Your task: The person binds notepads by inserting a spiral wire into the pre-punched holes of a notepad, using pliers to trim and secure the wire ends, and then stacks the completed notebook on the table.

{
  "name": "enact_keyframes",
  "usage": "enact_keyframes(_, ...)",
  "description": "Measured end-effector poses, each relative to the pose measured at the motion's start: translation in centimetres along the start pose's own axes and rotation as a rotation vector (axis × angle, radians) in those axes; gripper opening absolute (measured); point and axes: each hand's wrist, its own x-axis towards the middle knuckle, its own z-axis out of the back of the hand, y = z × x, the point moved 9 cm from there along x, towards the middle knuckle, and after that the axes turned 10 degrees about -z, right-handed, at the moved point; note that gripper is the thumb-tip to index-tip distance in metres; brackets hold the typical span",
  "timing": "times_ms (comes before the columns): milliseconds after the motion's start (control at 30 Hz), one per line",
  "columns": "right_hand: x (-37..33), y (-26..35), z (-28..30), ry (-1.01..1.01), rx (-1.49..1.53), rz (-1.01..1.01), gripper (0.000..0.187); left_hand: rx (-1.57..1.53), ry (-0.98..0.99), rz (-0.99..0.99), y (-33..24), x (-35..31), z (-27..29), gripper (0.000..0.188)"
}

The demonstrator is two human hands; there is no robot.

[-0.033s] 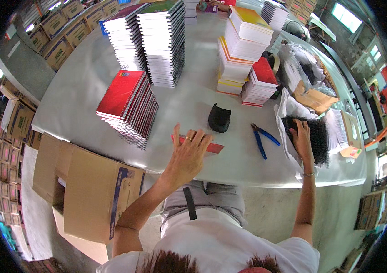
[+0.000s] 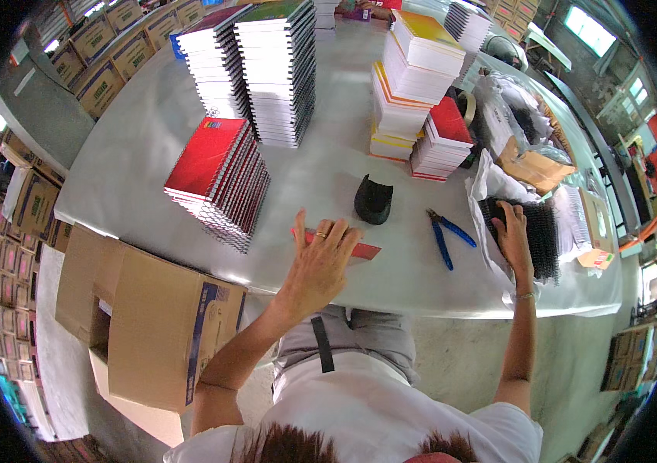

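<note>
A tilted stack of red-covered spiral notebooks [image 2: 216,179] sits near the front-left of the grey table [image 2: 135,147]. Behind it rise two tall stacks of spiral notebooks [image 2: 263,69]. Further right stand a pile of yellow-edged pads [image 2: 409,85] and a shorter red-topped stack [image 2: 444,139]. A black curved object [image 2: 373,199] lies mid-table, with blue-handled pliers [image 2: 445,235] to its right. An open cardboard box [image 2: 151,324] stands on the floor below the table edge.

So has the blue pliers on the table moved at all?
No. The pliers lie in the same spot, between the black cap and the bag of coils.
</note>
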Motion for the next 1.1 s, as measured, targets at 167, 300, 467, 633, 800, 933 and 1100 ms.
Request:
enact_keyframes(167, 1.1, -2.0, -1.5, -0.012, -0.119, -0.078, 0.055, 0.075, -0.079, 0.083, -0.2, -0.4, 0.5, 0.041)
enact_keyframes(300, 1.9, -3.4, -2.5, -0.098, -0.176, 0.000, 0.061, 0.062, -0.102, 0.105, -0.3, -0.6, 0.2, 0.042)
enact_keyframes(467, 3.0, -2.7, -2.5, 0.092, -0.011, 0.060, 0.058, -0.021, -0.183, 0.145, 0.1, -0.7, -0.1, 0.026)
enact_keyframes(633, 3.0, -3.2, -2.5, 0.022, 0.044, 0.048, 0.056, -0.132, -0.262, 0.176, 0.2, -0.3, 0.1, 0.042)
enact_keyframes(800, 3.1, -3.5, -2.6, -0.014, 0.069, 0.017, 0.049, -0.067, -0.350, 0.206, 0.4, -0.3, 0.1, 0.048)
enact_keyframes(933, 4.1, -6.2, -1.7, 0.013, 0.110, -0.043, 0.043, -0.068, -0.330, 0.210, 0.2, 0.2, -0.2, 0.048)
enact_keyframes(1100, 3.7, -1.9, 3.5, -0.148, -0.002, 0.013, 0.033, -0.066, -0.389, 0.210, 0.2, 0.3, 0.3, 0.039)
